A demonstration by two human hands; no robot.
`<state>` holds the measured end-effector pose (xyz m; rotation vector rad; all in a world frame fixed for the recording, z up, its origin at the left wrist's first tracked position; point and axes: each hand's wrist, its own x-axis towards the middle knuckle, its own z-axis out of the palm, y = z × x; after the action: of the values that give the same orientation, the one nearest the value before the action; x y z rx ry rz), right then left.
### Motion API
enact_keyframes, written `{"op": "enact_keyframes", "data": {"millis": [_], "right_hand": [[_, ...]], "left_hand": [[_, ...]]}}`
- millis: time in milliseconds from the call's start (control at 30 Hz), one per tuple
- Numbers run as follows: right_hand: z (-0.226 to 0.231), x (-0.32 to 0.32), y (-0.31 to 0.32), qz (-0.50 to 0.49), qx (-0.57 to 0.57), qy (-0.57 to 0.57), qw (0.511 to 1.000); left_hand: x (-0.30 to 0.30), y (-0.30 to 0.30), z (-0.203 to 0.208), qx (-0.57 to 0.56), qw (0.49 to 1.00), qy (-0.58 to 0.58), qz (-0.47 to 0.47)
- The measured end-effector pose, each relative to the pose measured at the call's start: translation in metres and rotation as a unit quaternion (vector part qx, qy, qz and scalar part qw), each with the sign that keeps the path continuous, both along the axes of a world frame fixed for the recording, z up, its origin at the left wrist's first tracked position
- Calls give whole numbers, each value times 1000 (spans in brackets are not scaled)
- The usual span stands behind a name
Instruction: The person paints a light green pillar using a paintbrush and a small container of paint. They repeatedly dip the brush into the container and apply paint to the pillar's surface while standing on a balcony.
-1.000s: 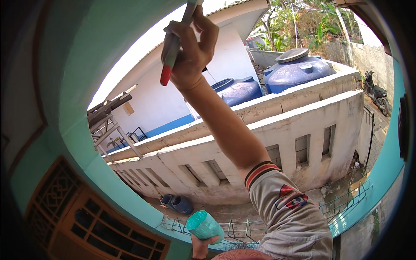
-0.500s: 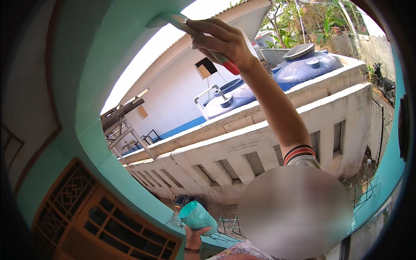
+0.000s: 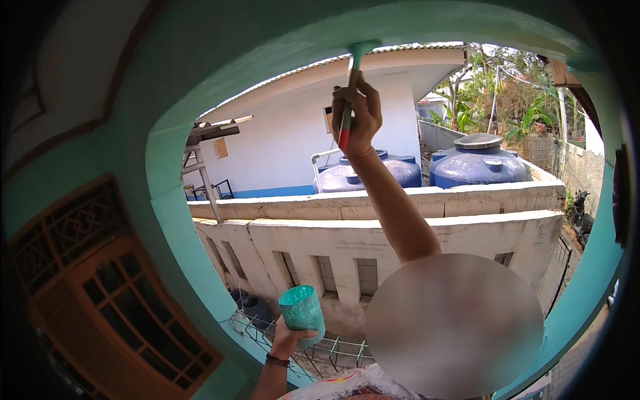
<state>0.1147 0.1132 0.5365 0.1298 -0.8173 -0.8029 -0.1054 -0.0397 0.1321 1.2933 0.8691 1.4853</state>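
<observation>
Raised overhead, my right hand point(image 3: 360, 119) is closed around the handle of a paintbrush point(image 3: 356, 63), whose handle end is red. The green-coated bristles touch the underside of the turquoise-green arch point(image 3: 267, 55). Lower down, my left hand point(image 3: 287, 339), with a dark bracelet at the wrist, grips a paint-smeared turquoise cup point(image 3: 303, 319). The cup's mouth faces up, tilted slightly; how much paint is inside I cannot tell.
A metal railing point(image 3: 340, 352) runs below the cup. Beyond it stand a weathered low wall point(image 3: 320, 233) and blue water tanks point(image 3: 477, 167) before a white building point(image 3: 280, 133). A wooden door point(image 3: 143, 313) is at left. A blurred oval hides the lower right.
The brush in my right hand has moved rightward along the arch. The view has turned, levelling the wall and tanks. My left hand keeps hold of the cup, now more upright.
</observation>
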Motion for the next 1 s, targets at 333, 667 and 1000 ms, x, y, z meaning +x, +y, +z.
{"op": "enact_keyframes", "data": {"millis": [333, 667, 1000], "right_hand": [[-106, -4, -30, 81, -178, -285, 938], [-293, 55, -71, 497, -617, -76, 606], [-339, 110, -112, 403, -733, 93, 539]], "left_hand": [[-15, -25, -36, -92, 995, -31, -23], [-1, 31, -74, 10, 995, 98, 15], [82, 67, -116, -21, 993, 73, -93]]}}
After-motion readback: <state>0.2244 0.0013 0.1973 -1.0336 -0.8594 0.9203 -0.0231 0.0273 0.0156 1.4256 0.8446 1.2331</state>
